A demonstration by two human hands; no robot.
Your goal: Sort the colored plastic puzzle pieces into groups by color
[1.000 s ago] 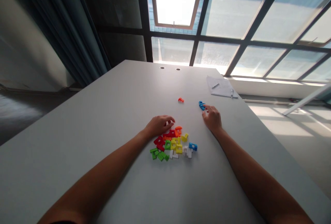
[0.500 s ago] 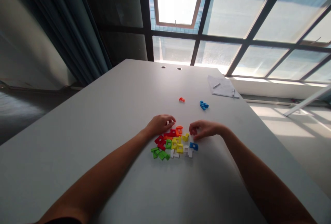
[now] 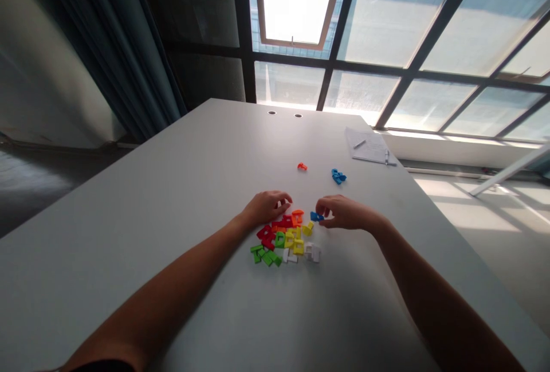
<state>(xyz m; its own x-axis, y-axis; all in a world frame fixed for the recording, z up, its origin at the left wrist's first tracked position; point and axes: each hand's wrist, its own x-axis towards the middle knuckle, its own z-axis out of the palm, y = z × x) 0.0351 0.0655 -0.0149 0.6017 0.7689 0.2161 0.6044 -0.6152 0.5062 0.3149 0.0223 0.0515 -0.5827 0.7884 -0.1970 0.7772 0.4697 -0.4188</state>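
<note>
A heap of small plastic pieces (image 3: 286,240) in red, orange, yellow, green and white lies on the grey table (image 3: 172,200). My left hand (image 3: 266,207) rests at the heap's far left edge, fingers curled loosely over the red and orange pieces. My right hand (image 3: 341,213) pinches a small blue piece (image 3: 315,216) just right of the heap, a little above the table. Farther off lie a lone orange piece (image 3: 302,167) and a small cluster of blue pieces (image 3: 338,176).
A sheet of paper with a pen (image 3: 370,147) lies at the table's far right corner. Two cable holes (image 3: 284,114) sit near the far edge. Large windows stand behind the table, and a dark curtain hangs at the left.
My right hand came back from the far blue cluster to the heap and picked up the blue piece from the heap's right side. The left hand has stayed put.
</note>
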